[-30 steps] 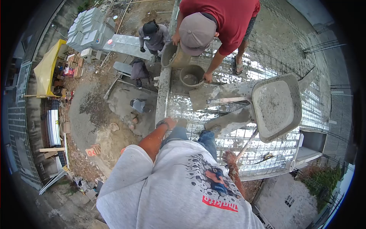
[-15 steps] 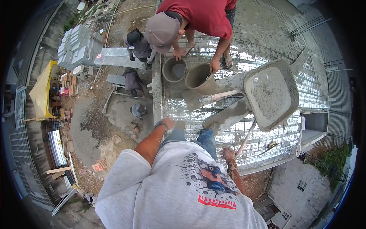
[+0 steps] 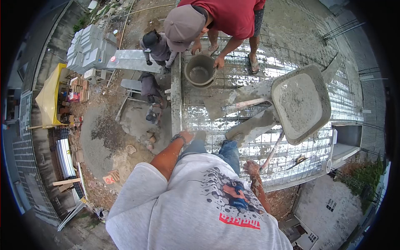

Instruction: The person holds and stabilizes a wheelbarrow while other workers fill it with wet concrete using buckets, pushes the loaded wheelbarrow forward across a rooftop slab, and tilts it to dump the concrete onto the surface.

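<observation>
My left hand (image 3: 186, 136), with a band on its wrist, is by my left knee near the slab edge; its fingers are too small to make out. My right hand (image 3: 251, 168), marked with cement, has its fingers apart beside the end of a wheelbarrow handle (image 3: 271, 154); contact is unclear. The wheelbarrow tray (image 3: 299, 104) carries a layer of wet grey mix. Its other handle (image 3: 246, 105) points toward the slab edge, with no hand on it. Ahead, a co-worker in a red shirt (image 3: 229, 16) has both hands at a grey bucket (image 3: 200, 71), which looks nested in another.
Steel mesh (image 3: 266, 62) covers the metal decking, with a board (image 3: 250, 129) across it. A raised concrete edge (image 3: 176, 100) borders a drop on the left. Below are several people, a sand pile (image 3: 98, 133), stacked blocks (image 3: 89, 50) and a yellow tarp (image 3: 50, 98).
The co-worker's two buckets went from one tilted, to side by side, to what looks like one stacked in the other. My hands stay at about the same places.
</observation>
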Tool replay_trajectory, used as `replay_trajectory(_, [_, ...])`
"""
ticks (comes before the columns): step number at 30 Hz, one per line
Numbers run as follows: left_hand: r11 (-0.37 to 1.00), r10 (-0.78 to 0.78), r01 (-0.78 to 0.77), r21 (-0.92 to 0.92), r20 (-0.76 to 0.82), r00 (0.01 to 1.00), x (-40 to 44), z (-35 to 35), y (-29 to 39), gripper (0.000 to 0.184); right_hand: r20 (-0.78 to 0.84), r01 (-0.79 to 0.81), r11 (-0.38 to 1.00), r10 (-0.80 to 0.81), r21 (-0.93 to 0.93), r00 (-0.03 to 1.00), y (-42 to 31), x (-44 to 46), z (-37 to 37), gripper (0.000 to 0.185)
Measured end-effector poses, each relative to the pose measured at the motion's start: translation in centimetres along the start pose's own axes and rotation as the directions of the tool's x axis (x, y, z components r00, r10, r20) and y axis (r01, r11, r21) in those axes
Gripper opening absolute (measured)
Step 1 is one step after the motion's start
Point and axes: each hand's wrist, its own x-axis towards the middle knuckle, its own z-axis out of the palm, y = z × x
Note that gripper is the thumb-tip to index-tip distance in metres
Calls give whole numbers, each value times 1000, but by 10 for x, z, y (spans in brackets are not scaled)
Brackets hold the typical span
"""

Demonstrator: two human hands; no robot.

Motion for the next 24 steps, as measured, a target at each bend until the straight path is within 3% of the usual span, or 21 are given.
replay_trajectory(5, [1000,10,-10,-8,11,1000,1,-1,3,63,-17,-18,1000,18,13,1000,2,4,1,28])
replay_trajectory(9, [987,134,-139,79,61,989,-3,-10,8,59,-37,-7,1000,8,14,999,-1,-2,4,27])
replay_trajectory(14, [984,80,-91,152,71,994,15,-4,4,57,-29,29,997,-27,73,999,13,8,0,22])
replay_trajectory(17, [999,49,-50,17,41,998,20,-1,0,57,-45,16,997,-13,78,999,9,3,2,24])
replay_trajectory(24, [997,54,-54,60,8,999,23,3,1,56,-45,-9,991,15,135,999,11,5,5,28])
